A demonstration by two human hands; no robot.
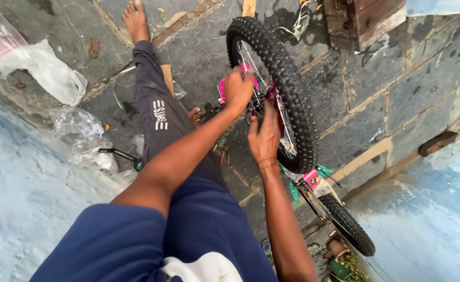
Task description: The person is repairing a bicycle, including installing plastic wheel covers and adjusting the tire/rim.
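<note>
both hands, left hand [239, 89] and right hand [264, 137], grip the pink bicycle's knobby wheel [287, 89].

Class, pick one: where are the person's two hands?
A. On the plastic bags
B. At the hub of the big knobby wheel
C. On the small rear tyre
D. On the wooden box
B: the left hand and right hand both sit at the wheel hub.

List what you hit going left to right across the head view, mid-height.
Clear plastic bags → outstretched leg in dark trousers → left hand → right hand → knobby bicycle tyre → grey stone wall.
</note>
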